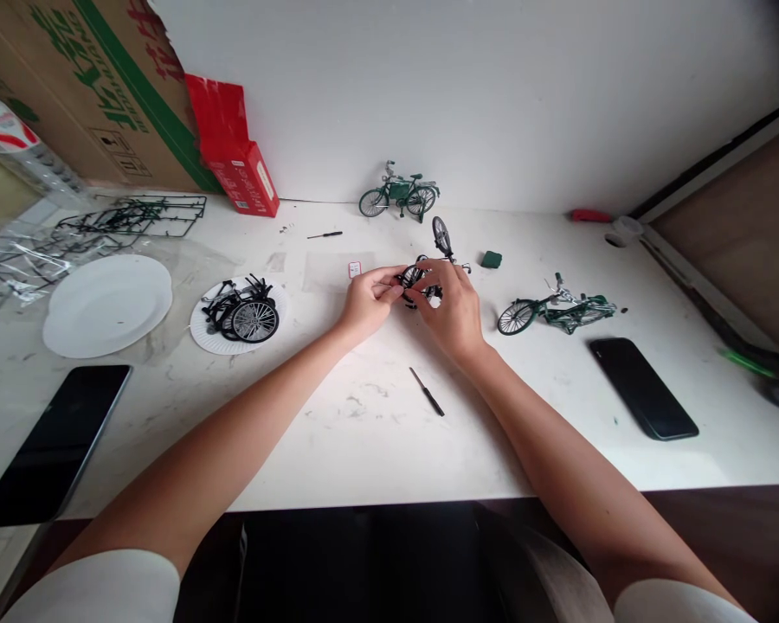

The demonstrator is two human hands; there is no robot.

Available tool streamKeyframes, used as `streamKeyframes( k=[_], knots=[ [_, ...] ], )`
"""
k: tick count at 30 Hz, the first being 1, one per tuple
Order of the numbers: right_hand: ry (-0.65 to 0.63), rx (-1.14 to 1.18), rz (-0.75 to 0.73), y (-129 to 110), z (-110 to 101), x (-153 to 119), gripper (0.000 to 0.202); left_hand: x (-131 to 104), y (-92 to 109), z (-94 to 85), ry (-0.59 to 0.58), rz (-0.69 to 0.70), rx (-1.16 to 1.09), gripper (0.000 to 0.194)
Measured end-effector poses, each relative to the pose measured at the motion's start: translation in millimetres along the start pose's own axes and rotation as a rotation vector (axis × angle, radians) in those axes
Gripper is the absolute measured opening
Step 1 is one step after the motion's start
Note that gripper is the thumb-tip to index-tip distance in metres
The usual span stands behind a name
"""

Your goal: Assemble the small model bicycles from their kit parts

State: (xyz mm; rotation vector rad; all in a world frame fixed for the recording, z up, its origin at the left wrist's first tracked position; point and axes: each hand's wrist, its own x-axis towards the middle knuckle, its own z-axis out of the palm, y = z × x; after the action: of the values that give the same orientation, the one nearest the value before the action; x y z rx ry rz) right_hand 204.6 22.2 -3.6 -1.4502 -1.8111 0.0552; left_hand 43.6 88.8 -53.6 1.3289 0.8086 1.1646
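Observation:
Between my two hands is a black model bicycle (441, 234), one spoked wheel sticking up at the far side. My left hand (371, 301) pinches it near the other wheel, thumb and fingers closed. From the right, my right hand (449, 305) bends over the same bicycle with thumb and fingertips on it, hiding much of the frame. Whether a small part is between the fingertips I cannot make out. A small screwdriver (427, 393) lies on the white table (337, 433) nearer to me. Just beyond my right hand sits a small dark green piece (492, 259).
Green model bicycles stand at the back (401, 192) and lie to the right (555, 311). Black parts (250, 311) fill a paper plate (201, 339); white plates (107, 303) and sprues (136, 216) are left. Phones lie left (55, 441) and right (644, 389). A red box (240, 164) stands behind.

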Motion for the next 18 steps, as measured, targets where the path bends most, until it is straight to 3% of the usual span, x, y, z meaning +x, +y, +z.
streamKeyframes(
  k=[18],
  knots=[
    [0.098, 0.127, 0.132, -9, 12, -10, 0.043, 0, 2, 0.8, -0.007, -0.01, -0.041, 0.038]
  ],
)
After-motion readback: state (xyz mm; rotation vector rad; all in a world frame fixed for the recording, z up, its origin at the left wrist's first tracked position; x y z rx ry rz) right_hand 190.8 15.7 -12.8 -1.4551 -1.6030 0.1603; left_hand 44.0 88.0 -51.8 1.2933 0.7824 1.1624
